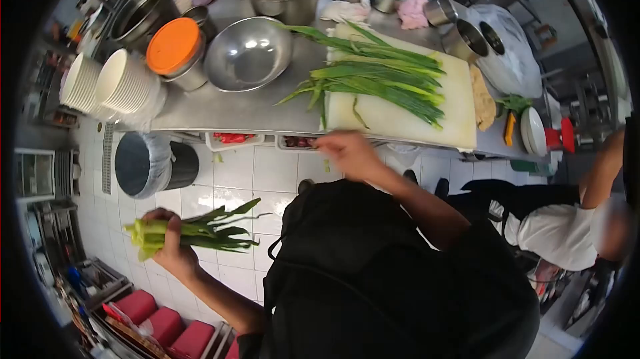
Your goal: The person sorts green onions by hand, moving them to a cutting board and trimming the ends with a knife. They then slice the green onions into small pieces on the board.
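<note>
Off to the left, over the tiled floor, my left hand (171, 239) is closed around a bunch of leafy green stalks (217, 229). Its pale, thick ends point left and its dark leaf tips point right. My right hand (350, 154) is just in front of the table edge, below the white cutting board (400, 126). Its fingers are curled together; whether anything is between them is hidden. Long green leaves, like leek or scallion tops (383, 82), lie across the board, some reaching past its left side.
The steel table holds a steel bowl (249, 56), an orange-lidded container (175, 46), stacked white bowls (125, 82) and an orange-handled knife (510, 128). A lined bin (150, 166) stands below. Trays with red peppers (233, 138) sit under the edge. Another person (557, 226) is at right.
</note>
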Tool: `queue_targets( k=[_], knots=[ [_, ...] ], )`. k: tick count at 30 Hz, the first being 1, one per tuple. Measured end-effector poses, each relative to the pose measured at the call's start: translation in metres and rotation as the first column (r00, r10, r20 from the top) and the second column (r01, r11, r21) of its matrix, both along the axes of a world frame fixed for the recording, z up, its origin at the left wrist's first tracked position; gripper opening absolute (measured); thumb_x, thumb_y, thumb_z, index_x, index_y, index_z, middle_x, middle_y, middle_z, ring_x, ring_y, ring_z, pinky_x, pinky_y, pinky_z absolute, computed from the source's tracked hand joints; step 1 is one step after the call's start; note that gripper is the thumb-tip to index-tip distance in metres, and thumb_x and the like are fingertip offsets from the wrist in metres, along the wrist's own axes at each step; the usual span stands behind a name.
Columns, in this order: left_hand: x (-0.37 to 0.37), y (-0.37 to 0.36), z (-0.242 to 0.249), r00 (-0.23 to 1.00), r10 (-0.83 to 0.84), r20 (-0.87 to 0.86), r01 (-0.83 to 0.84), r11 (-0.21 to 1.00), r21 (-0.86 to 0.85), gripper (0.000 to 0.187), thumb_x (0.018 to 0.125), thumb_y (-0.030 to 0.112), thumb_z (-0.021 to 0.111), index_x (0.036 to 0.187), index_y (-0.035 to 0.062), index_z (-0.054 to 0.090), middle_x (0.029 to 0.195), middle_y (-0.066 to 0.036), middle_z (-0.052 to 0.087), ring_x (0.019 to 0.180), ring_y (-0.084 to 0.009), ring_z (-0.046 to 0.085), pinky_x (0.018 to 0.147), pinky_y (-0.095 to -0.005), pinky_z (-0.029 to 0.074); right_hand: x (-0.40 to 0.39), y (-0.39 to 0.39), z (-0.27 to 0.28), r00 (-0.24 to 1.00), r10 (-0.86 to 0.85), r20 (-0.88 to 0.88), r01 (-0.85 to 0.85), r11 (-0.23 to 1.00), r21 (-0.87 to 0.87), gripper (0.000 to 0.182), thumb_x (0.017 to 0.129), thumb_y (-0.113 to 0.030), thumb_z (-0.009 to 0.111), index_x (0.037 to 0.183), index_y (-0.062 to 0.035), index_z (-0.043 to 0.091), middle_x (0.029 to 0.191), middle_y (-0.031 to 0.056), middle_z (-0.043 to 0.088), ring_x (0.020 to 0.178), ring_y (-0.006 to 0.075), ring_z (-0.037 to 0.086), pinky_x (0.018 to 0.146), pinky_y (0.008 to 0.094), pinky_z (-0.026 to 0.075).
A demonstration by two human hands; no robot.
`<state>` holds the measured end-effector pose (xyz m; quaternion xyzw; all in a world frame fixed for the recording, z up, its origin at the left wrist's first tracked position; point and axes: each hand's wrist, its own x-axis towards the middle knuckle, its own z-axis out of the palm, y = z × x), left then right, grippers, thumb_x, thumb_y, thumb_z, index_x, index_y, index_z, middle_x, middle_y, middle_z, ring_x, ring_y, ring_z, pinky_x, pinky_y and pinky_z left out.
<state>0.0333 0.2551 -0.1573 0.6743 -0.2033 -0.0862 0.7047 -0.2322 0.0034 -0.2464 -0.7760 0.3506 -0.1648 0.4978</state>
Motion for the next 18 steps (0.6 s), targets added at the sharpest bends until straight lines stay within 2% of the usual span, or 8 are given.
queue_targets(
  k=[2,3,6,9,10,13,16,18],
  knots=[
    [0.001,-0.033,0.007,0.991,-0.133,0.025,0.132,0.991,0.016,0.030,0.073,-0.001,0.069,0.101,-0.0004,0.059,0.090,-0.005,0.058,0.081,-0.0145,0.055,0.078,-0.0271,0.045,-0.070,-0.039,-0.004,0.954,-0.298,-0.016,0.290,0.937,-0.196,0.014,0.090,-0.005,0.066,0.103,-0.0007,0.071,0.091,0.0114,0.071,0.081,0.0173,0.066,0.075,0.0298,0.052],
    [-0.004,-0.049,0.011,0.983,-0.181,0.020,0.181,0.983,0.013,0.030,0.073,-0.002,0.069,0.102,-0.0004,0.059,0.090,-0.005,0.058,0.081,-0.0141,0.054,0.078,-0.0269,0.045,-0.106,-0.059,-0.020,0.901,-0.415,0.125,0.429,0.816,-0.386,0.021,0.081,-0.001,0.068,0.101,-0.0037,0.072,0.088,0.0143,0.069,0.077,0.0261,0.067,0.071,0.0349,0.053],
    [-0.020,-0.088,0.021,0.959,-0.277,0.055,0.275,0.961,0.041,0.033,0.072,-0.005,0.069,0.103,-0.0003,0.059,0.090,-0.004,0.059,0.081,-0.0127,0.055,0.077,-0.0259,0.045,-0.189,-0.090,-0.020,0.679,-0.724,-0.123,0.563,0.621,-0.546,0.027,0.082,-0.008,0.070,0.108,-0.0036,0.070,0.103,0.0170,0.068,0.087,0.0339,0.066,0.081,0.0412,0.052],
    [-0.036,-0.113,0.018,0.945,-0.326,0.019,0.326,0.945,0.015,0.034,0.071,-0.007,0.069,0.102,0.0002,0.060,0.090,-0.004,0.060,0.081,-0.0118,0.056,0.077,-0.0248,0.046,-0.224,-0.104,-0.028,0.663,-0.718,-0.212,0.371,0.561,-0.740,0.040,0.083,-0.014,0.069,0.122,-0.0034,0.064,0.114,0.0191,0.065,0.104,0.0376,0.060,0.095,0.0444,0.045],
    [-0.042,-0.119,0.019,0.940,-0.339,0.021,0.339,0.941,0.008,0.034,0.070,-0.009,0.068,0.101,0.0006,0.060,0.090,-0.004,0.060,0.080,-0.0113,0.056,0.077,-0.0239,0.047,-0.229,-0.111,-0.033,0.709,-0.671,-0.216,0.374,0.617,-0.692,0.052,0.084,-0.018,0.068,0.133,-0.0028,0.057,0.120,0.0202,0.062,0.116,0.0393,0.053,0.102,0.0447,0.039],
    [-0.053,-0.123,0.016,0.927,-0.375,0.015,0.373,0.925,0.065,0.036,0.072,-0.008,0.066,0.107,-0.0006,0.059,0.095,-0.005,0.059,0.088,-0.0146,0.056,0.083,-0.0271,0.046,-0.229,-0.118,-0.030,0.716,-0.602,-0.353,0.317,0.731,-0.605,0.044,0.082,-0.016,0.070,0.124,-0.0027,0.063,0.120,0.0211,0.062,0.116,0.0385,0.053,0.101,0.0438,0.040],
    [-0.071,-0.127,0.022,0.941,-0.337,0.029,0.336,0.941,0.031,0.031,0.068,-0.008,0.068,0.096,0.0000,0.060,0.087,-0.005,0.060,0.078,-0.0131,0.056,0.075,-0.0260,0.046,-0.234,-0.129,-0.035,0.729,-0.577,-0.368,0.265,0.734,-0.625,0.034,0.079,-0.012,0.073,0.111,-0.0011,0.066,0.113,0.0200,0.065,0.105,0.0384,0.059,0.095,0.0435,0.045],
    [-0.070,-0.116,0.016,0.934,-0.355,0.029,0.354,0.934,0.043,0.035,0.070,-0.008,0.067,0.103,-0.0001,0.060,0.094,-0.006,0.059,0.086,-0.0148,0.056,0.081,-0.0273,0.046,-0.242,-0.138,-0.038,0.783,-0.540,-0.308,0.379,0.808,-0.452,0.030,0.077,-0.010,0.076,0.103,-0.0006,0.066,0.104,0.0187,0.066,0.095,0.0348,0.063,0.087,0.0395,0.049]
  ],
)
